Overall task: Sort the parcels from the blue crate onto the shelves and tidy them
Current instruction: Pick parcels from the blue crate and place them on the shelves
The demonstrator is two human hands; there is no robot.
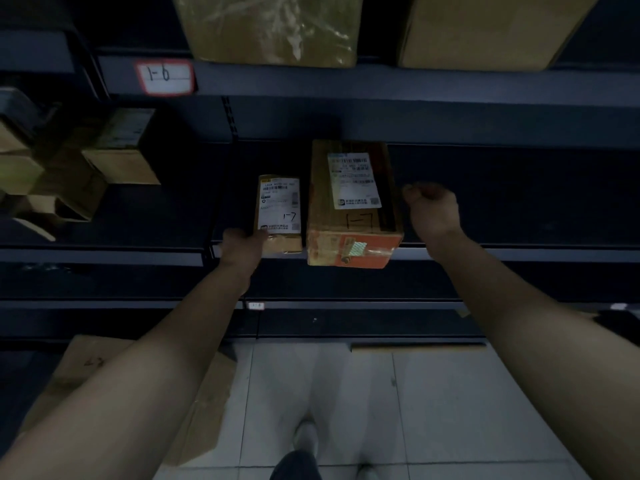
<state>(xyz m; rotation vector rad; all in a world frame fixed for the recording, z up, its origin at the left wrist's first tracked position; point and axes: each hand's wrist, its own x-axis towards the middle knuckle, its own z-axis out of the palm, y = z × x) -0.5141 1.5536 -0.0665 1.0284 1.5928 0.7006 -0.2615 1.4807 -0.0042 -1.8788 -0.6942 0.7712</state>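
Note:
Two cardboard parcels lie side by side on the dark middle shelf [485, 252], each with a white label and "1-7" written on it. My left hand [242, 245] grips the near left corner of the small narrow parcel [280, 213]. The larger parcel [353, 206] has an orange front face that sticks out a little over the shelf edge. My right hand [431, 206] hovers just to the right of it, fingers curled and holding nothing; I cannot tell whether it touches the box. The blue crate is out of view.
The shelf above carries a "1-6" tag [164, 77] and two big brown boxes [270, 27]. Several cardboard boxes [104, 161] are piled on the left bay. A flattened carton [114, 393] lies on the tiled floor at lower left. To the right of the parcels stretches bare dark shelf.

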